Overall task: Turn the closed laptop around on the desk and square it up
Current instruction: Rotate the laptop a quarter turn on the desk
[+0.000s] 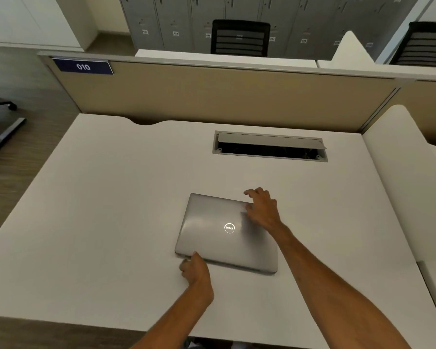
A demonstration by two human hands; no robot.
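Observation:
A closed silver laptop (pixel 222 233) with a round logo on its lid lies on the white desk (pixel 111 210), slightly skewed clockwise against the desk's edges. My left hand (pixel 195 269) grips its near left corner, thumb on the lid and fingers curled at the edge. My right hand (pixel 262 210) holds the far right corner, fingers bent over the far edge and palm above the lid.
An open cable hatch (pixel 269 147) is set in the desk behind the laptop. A beige partition (pixel 224 96) with a blue "010" plate (pixel 83 66) closes off the far side. A white side panel (pixel 400 177) stands at the right. Black chairs sit beyond the partition.

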